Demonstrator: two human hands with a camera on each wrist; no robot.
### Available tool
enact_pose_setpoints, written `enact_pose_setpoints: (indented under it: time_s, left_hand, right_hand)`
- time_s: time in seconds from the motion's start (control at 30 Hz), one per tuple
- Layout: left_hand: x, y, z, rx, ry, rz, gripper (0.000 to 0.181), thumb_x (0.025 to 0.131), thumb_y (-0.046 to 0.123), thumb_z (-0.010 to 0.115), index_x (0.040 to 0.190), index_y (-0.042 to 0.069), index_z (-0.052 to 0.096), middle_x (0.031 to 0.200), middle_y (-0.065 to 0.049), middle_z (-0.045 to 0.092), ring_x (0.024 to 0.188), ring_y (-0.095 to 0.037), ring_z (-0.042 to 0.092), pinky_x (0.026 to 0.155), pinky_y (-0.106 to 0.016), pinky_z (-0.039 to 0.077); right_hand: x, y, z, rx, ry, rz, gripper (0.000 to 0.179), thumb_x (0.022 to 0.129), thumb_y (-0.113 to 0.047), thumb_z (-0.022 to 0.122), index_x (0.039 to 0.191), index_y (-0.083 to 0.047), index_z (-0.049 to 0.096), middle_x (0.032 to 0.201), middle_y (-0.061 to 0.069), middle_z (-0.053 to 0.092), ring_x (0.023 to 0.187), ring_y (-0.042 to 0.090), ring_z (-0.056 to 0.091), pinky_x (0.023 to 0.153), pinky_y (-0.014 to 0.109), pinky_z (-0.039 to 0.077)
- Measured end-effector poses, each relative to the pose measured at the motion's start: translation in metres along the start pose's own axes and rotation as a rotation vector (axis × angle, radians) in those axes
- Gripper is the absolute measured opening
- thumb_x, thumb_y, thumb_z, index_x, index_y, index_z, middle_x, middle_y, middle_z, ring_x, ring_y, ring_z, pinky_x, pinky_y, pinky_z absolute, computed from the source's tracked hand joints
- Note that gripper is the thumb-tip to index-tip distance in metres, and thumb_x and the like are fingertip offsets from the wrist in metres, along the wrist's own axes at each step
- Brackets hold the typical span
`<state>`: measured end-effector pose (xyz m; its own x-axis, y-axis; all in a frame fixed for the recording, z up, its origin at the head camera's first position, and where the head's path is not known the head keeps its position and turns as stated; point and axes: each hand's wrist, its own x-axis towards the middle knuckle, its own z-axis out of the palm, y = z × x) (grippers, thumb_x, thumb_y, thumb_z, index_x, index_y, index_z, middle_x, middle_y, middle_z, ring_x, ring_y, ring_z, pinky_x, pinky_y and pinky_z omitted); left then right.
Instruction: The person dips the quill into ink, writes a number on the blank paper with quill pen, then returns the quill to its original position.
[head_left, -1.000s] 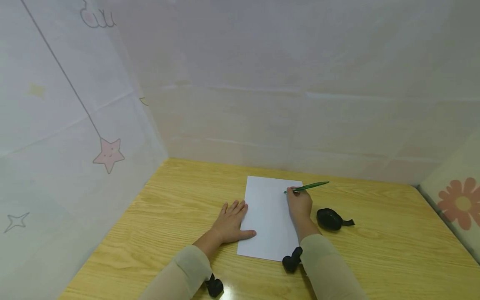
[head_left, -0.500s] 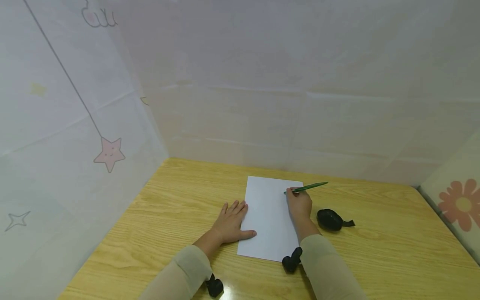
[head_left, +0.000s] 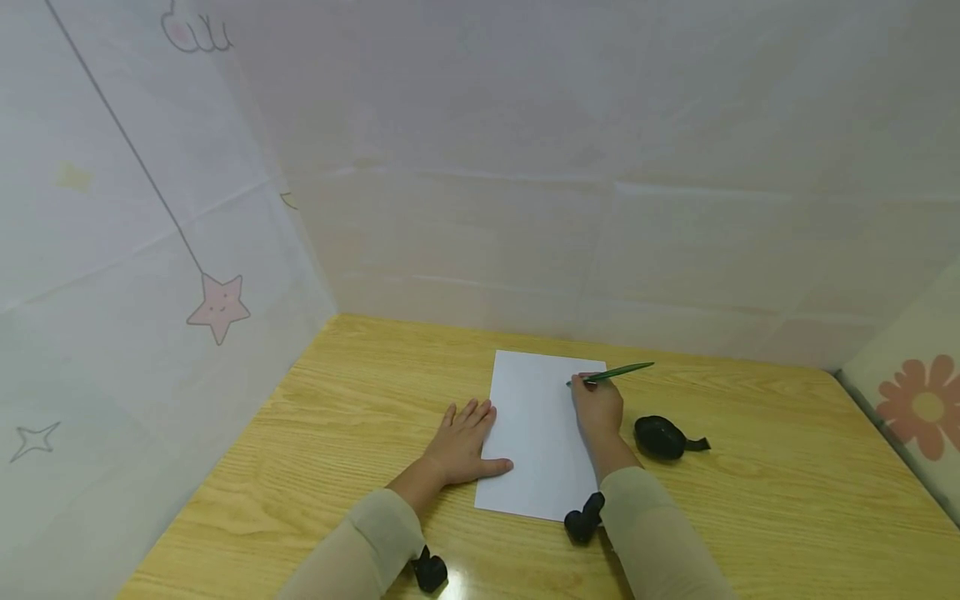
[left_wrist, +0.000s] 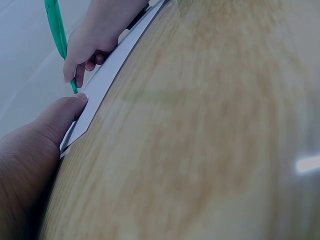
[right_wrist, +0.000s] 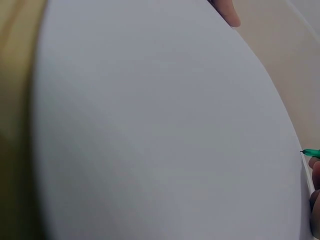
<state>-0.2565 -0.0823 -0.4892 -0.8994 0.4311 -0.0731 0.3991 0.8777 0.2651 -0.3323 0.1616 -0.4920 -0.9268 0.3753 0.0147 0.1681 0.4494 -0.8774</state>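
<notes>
A white sheet of paper (head_left: 536, 433) lies on the wooden table. My left hand (head_left: 459, 450) rests flat on its left edge, fingers spread and thumb reaching onto the sheet. In my right hand (head_left: 600, 408), thumb and fingertips pinch a green pen (head_left: 622, 371) near its point, over the upper right part of the paper. The pen slants up to the right. In the right wrist view, the dark tip of the pen (right_wrist: 311, 152) is right at the paper's surface, and the sheet (right_wrist: 165, 120) shows no marks. The left wrist view shows the left thumb (left_wrist: 55, 117) on the paper's edge.
Right of the right hand, a black rounded object (head_left: 660, 438) with a short flat tail lies on the table (head_left: 787, 467). A pale printed cloth (head_left: 480, 167) hangs behind the table and at its left. Small black devices (head_left: 582, 521) sit at both wrists.
The pen's upper end has shifted very slightly left with the right hand. The left hand and the paper stay in place.
</notes>
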Motion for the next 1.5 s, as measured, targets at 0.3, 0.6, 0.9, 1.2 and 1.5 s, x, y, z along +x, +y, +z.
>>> enact_pose_setpoints:
  time_s: [0.3, 0.6, 0.9, 1.2, 1.5]
  left_hand:
    - [-0.0005, 0.0, -0.0004, -0.002, 0.002, 0.002, 0.097, 0.087, 0.072, 0.05, 0.157, 0.011, 0.022, 0.165, -0.003, 0.016, 0.154, -0.023, 0.01, 0.124, -0.052, 0.004]
    - [0.0007, 0.0003, 0.0004, 0.003, -0.003, -0.001, 0.098, 0.087, 0.073, 0.049, 0.157, 0.012, 0.021, 0.166, -0.002, 0.015, 0.154, -0.023, 0.009, 0.124, -0.052, 0.004]
    - [-0.0003, 0.0011, -0.0002, 0.01, -0.006, -0.002, 0.098, 0.087, 0.073, 0.049, 0.157, 0.012, 0.021, 0.166, -0.002, 0.015, 0.154, -0.023, 0.01, 0.124, -0.051, 0.003]
    - [0.0, 0.0002, 0.0006, 0.015, -0.003, 0.001, 0.098, 0.087, 0.074, 0.048, 0.157, 0.012, 0.021, 0.166, -0.002, 0.015, 0.154, -0.023, 0.01, 0.124, -0.051, 0.003]
    - [-0.0003, 0.0001, 0.0009, 0.013, -0.002, 0.002, 0.097, 0.087, 0.073, 0.049, 0.157, 0.012, 0.022, 0.165, -0.002, 0.016, 0.154, -0.023, 0.01, 0.124, -0.052, 0.004]
  right_hand:
    - [0.0005, 0.0009, 0.0009, -0.013, -0.02, -0.001, 0.038, 0.097, -0.034, 0.057, 0.11, 0.001, 0.067, 0.11, 0.021, 0.069, 0.104, 0.034, 0.065, 0.092, 0.047, 0.053]
    - [-0.0001, 0.0004, 0.0018, -0.013, -0.014, -0.026, 0.035, 0.097, -0.032, 0.057, 0.11, -0.001, 0.068, 0.11, 0.021, 0.07, 0.105, 0.034, 0.065, 0.093, 0.047, 0.053]
    - [-0.0023, -0.0014, 0.0019, -0.023, -0.018, -0.033, 0.034, 0.096, -0.031, 0.057, 0.11, -0.001, 0.068, 0.11, 0.021, 0.069, 0.106, 0.035, 0.064, 0.094, 0.047, 0.053]
    - [-0.0028, -0.0028, 0.0045, -0.015, -0.016, -0.046, 0.033, 0.096, -0.03, 0.058, 0.11, -0.002, 0.068, 0.109, 0.02, 0.07, 0.105, 0.034, 0.065, 0.093, 0.046, 0.053]
    - [-0.0032, -0.001, 0.0076, -0.025, -0.013, -0.061, 0.031, 0.096, -0.029, 0.058, 0.106, -0.003, 0.069, 0.106, 0.02, 0.071, 0.101, 0.033, 0.066, 0.089, 0.045, 0.054]
